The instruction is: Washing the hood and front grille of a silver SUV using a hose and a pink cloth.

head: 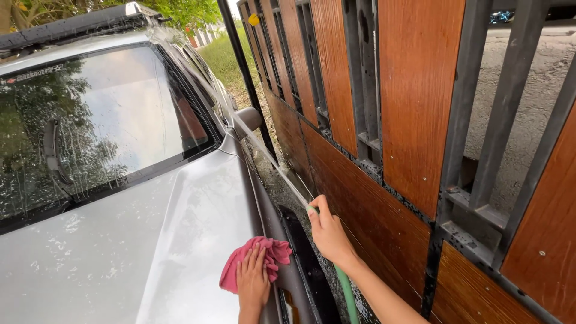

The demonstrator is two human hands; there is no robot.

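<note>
Left hand (252, 282) flat, fingers spread and released, pressed on pink cloth (259, 259) at hood (120, 252) edge. Right hand (329, 234) just right of it, clenched around green hose (347, 293), thumb over the tip. Hose axis up-left, jet (240, 123) thrown along the car's side toward roof (78, 27). Gate (384, 120) close on the right.

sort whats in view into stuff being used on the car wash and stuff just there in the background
In use:
- green hose gripped by the right hand, spraying water
- pink cloth under the left hand
- wet silver car

Background only:
- wood-panelled gate
- grass verge
- trees
</note>
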